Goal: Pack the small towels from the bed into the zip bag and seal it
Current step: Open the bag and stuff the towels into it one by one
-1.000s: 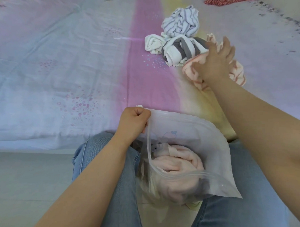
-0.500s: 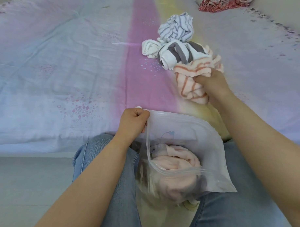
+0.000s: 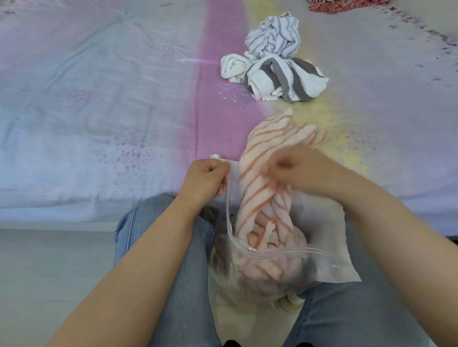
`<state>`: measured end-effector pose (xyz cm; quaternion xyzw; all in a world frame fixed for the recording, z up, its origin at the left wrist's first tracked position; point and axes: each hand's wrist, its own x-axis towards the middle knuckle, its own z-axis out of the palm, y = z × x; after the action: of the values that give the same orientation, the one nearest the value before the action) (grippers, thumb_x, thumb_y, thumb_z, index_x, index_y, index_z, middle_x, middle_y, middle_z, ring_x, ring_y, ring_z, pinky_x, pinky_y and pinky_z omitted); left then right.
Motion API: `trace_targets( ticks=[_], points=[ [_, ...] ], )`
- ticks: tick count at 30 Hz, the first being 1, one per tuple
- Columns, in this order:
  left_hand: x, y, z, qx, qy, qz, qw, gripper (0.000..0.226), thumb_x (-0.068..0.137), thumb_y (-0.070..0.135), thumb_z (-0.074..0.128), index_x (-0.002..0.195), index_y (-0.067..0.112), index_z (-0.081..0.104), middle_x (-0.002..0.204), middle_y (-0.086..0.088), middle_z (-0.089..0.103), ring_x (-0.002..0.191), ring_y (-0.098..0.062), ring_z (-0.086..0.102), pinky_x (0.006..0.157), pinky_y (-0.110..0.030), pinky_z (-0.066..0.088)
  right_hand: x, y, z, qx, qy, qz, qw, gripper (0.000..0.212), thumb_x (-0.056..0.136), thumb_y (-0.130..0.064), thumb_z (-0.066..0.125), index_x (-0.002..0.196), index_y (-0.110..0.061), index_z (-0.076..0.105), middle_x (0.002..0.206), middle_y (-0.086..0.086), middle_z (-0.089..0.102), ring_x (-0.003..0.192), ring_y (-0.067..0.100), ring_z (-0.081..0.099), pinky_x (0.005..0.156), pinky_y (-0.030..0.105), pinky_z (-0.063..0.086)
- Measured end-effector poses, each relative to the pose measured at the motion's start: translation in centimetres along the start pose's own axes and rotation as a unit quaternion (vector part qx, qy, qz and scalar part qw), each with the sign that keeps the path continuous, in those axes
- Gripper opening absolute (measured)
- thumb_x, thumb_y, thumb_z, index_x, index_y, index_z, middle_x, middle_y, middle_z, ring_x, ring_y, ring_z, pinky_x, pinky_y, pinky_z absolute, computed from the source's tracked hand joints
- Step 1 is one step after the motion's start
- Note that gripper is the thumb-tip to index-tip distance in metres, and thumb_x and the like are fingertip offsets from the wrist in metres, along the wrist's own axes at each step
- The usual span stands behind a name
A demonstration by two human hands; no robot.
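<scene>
Pastel bedding [image 3: 95, 96] in lilac, pink and yellow bands filled the view, with the person seated at its edge, knees in blue jeans [image 3: 182, 288]. On the lap sat the clear zip bag [image 3: 331, 265], its mouth wide and a pale pink towel [image 3: 268, 273] already bunched inside. The left hand [image 3: 205, 181] pinched the bag's upper rim beside the white slider [image 3: 215, 156], holding the opening up. The right hand [image 3: 298, 166], blurred, gripped an orange-striped towel [image 3: 264, 179] whose lower end was already in the mouth. Three towels lay near one another further up the bed: a lavender-striped towel [image 3: 274, 36], a small white towel [image 3: 233, 68] and a grey-striped towel [image 3: 288, 78]. To do this step well, the rim probably needed to be held taut while the cloth was pushed deep, keeping fabric off the zip track [image 3: 277, 254] so it could seal later.
</scene>
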<state>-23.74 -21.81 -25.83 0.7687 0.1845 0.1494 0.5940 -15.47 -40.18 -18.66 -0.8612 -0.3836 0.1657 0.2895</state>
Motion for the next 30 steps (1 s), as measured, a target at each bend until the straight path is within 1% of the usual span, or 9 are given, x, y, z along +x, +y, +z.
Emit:
trace_targets(
  ticks=[2,5,7,11,15,17,20,24,30],
  points=[
    [0.1,0.0,0.0,0.008,0.001,0.000,1.000,0.042,0.088,0.010,0.051,0.046,0.012,0.044,0.038,0.004,0.045,0.041,-0.009,0.038,0.050,-0.021,0.035,2.8,1.7,-1.8,-0.032,0.200,0.052,0.978,0.020,0.088,-0.033,0.059,0.102,-0.021,0.064,0.099,-0.005,0.064,0.093,0.012,0.059,0.088,0.037,0.047],
    [0.3,0.0,0.2,0.006,0.004,-0.002,1.000,0.041,0.088,0.010,0.052,0.047,0.011,0.045,0.038,0.003,0.045,0.040,-0.008,0.039,0.049,-0.021,0.036,6.1,5.0,-2.0,-0.072,0.072,0.164,0.981,0.077,0.076,-0.060,0.065,0.140,-0.029,0.035,0.145,0.003,0.039,0.135,0.027,0.036,0.111,0.042,0.033],
    [0.3,-0.1,0.2,0.004,0.002,-0.002,1.000,0.044,0.088,0.011,0.052,0.045,0.013,0.044,0.037,0.003,0.045,0.039,-0.009,0.038,0.049,-0.022,0.036,7.3,6.9,-0.7,-0.116,0.023,0.171,0.978,0.068,0.079,-0.055,0.065,0.134,-0.023,0.044,0.130,0.006,0.050,0.122,0.030,0.047,0.102,0.040,0.039],
    [0.3,-0.1,0.1,0.007,-0.022,-0.002,1.000,0.047,0.093,0.016,0.053,0.046,0.014,0.046,0.037,0.005,0.046,0.040,-0.009,0.038,0.049,-0.021,0.036,7.0,5.9,-0.2,0.094,0.183,0.122,0.971,0.006,0.085,-0.011,0.058,0.088,-0.016,0.059,0.077,-0.005,0.055,0.067,0.009,0.052,0.061,0.019,0.042],
    [0.0,0.1,-0.2,0.003,-0.067,-0.004,0.998,0.047,0.098,0.020,0.050,0.052,0.012,0.044,0.040,0.006,0.046,0.038,-0.005,0.035,0.045,-0.016,0.034,3.4,1.2,-0.9,0.244,0.289,0.014,0.925,0.028,0.085,-0.004,0.051,0.072,-0.028,0.054,0.064,-0.013,0.046,0.045,-0.001,0.042,0.040,0.009,0.035],
    [0.0,0.2,-0.2,-0.006,-0.077,-0.006,0.997,0.048,0.099,0.020,0.049,0.053,0.013,0.039,0.041,0.004,0.043,0.039,-0.007,0.031,0.043,-0.017,0.031,0.9,-1.1,-0.4,0.144,0.231,-0.038,0.961,0.032,0.080,0.000,0.051,0.070,-0.030,0.056,0.056,-0.013,0.046,0.046,-0.001,0.042,0.045,0.008,0.034],
    [-0.1,0.2,-0.2,-0.034,-0.081,-0.021,0.996,0.048,0.100,0.019,0.049,0.055,0.016,0.032,0.047,-0.002,0.033,0.039,-0.008,0.024,0.041,-0.020,0.022,-1.0,-1.8,2.4,0.026,-0.030,0.001,0.999,0.028,0.079,-0.003,0.054,0.082,-0.030,0.059,0.064,-0.010,0.054,0.055,0.002,0.049,0.059,0.022,0.041],
    [-0.3,0.3,-0.1,-0.047,-0.085,-0.028,0.995,0.050,0.100,0.021,0.050,0.054,0.018,0.031,0.042,0.007,0.032,0.038,-0.007,0.022,0.040,-0.019,0.020,-1.7,-1.0,5.8,-0.061,-0.357,0.077,0.929,0.042,0.084,-0.010,0.055,0.124,-0.021,0.054,0.100,-0.002,0.063,0.092,0.016,0.058,0.079,0.029,0.046],
    [-0.5,0.3,-0.5,-0.022,-0.076,-0.016,0.997,0.056,0.099,0.022,0.051,0.046,0.024,0.033,0.041,0.010,0.031,0.040,-0.008,0.023,0.042,-0.021,0.021,-1.5,-0.9,3.7,-0.151,-0.261,0.033,0.953,0.050,0.087,-0.026,0.060,0.135,-0.027,0.048,0.128,-0.006,0.055,0.105,0.014,0.057,0.093,0.027,0.046]
  ],
)
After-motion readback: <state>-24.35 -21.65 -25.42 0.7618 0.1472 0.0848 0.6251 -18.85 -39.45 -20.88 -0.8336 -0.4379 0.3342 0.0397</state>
